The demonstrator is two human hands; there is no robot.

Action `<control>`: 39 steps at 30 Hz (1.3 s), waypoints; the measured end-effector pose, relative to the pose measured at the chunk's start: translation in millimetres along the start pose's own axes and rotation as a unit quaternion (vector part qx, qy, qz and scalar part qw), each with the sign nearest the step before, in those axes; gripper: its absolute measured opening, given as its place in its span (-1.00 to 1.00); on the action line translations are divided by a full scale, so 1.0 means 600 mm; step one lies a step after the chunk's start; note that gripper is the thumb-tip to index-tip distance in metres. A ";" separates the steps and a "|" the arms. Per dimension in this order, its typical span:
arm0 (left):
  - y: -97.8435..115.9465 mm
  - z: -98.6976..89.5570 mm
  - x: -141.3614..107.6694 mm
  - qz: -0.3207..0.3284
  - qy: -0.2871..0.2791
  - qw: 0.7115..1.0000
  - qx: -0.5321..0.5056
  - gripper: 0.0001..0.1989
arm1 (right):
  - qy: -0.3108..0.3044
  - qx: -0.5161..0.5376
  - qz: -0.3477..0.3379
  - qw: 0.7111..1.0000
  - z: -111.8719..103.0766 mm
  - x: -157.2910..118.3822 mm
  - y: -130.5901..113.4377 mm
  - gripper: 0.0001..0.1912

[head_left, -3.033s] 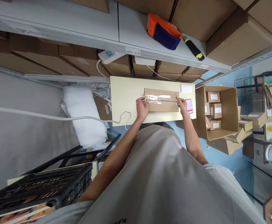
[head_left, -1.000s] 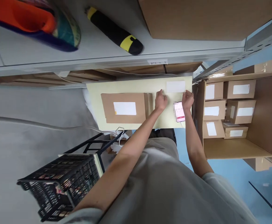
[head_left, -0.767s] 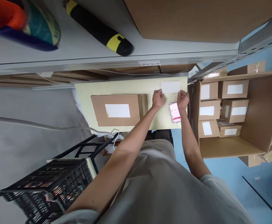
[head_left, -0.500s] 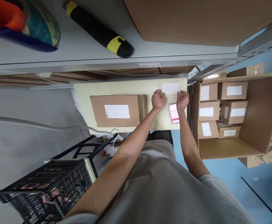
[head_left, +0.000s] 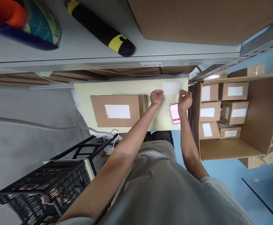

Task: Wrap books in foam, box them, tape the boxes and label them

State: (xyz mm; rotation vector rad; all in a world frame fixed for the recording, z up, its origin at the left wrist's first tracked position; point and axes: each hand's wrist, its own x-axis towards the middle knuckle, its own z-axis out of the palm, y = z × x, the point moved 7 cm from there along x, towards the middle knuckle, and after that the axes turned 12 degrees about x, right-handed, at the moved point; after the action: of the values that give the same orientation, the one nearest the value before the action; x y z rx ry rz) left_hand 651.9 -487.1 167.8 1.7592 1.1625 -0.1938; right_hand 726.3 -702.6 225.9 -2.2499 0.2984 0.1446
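Note:
A blank white paper label [head_left: 172,87] is held over the far right part of the pale yellow tabletop [head_left: 124,88]. My left hand [head_left: 156,97] pinches its near left corner between thumb and fingers. At the opposite near corner, my right hand [head_left: 185,100] pinches it too. Just below the label lies a phone [head_left: 174,113] with a lit pink and white screen, partly covered by my right wrist. Left of my hands rests a closed cardboard box [head_left: 134,106] bearing a white label [head_left: 117,111].
A large open carton [head_left: 231,149] with several small labelled boxes stands on the right. Overhead, a grey shelf [head_left: 80,53] carries a black and yellow tool [head_left: 101,29], a bottle [head_left: 41,26] and a carton [head_left: 192,20]. A black crate [head_left: 49,187] sits lower left.
My hands have spread slightly apart along the label's near edge, the left going left and the right going right. The label has barely moved.

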 end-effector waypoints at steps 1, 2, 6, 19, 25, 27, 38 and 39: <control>0.010 -0.010 -0.007 0.005 0.009 1.000 -0.006 -0.92 | 0.000 -0.010 -0.018 1.000 0.001 -0.010 -0.014 -0.67; 0.023 -0.022 -0.014 0.018 0.020 1.000 -0.014 -0.88 | -0.009 -0.013 -0.044 0.999 0.004 -0.024 -0.030 -0.65; 0.073 -0.074 -0.038 0.087 0.044 0.995 -0.031 -0.64 | -0.131 0.026 -0.194 0.972 0.046 -0.095 -0.102 -0.57; 0.062 -0.130 -0.009 0.051 0.088 0.990 0.096 -0.81 | -0.199 -0.089 -0.016 0.976 0.207 0.031 -0.068 -0.66; 0.065 -0.135 -0.009 0.050 0.072 0.988 0.125 -0.80 | -0.192 -0.098 0.002 0.976 0.219 0.029 -0.052 -0.60; 0.069 -0.136 -0.012 0.053 0.065 0.987 0.139 -0.78 | -0.198 -0.106 0.004 0.974 0.219 0.032 -0.052 -0.60; 0.075 -0.134 -0.038 0.045 0.064 0.986 0.147 -0.77 | -0.196 -0.121 0.010 0.973 0.218 0.034 -0.054 -0.62; 0.074 -0.134 -0.039 0.047 0.067 0.986 0.148 -0.78 | -0.196 -0.122 0.009 0.973 0.219 0.034 -0.053 -0.62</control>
State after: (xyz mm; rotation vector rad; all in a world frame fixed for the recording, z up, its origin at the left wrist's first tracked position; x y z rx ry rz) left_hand 645.1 -441.0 250.4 2.1125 1.1894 -0.2025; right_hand 754.1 -585.3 161.2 -2.3953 0.0916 0.6564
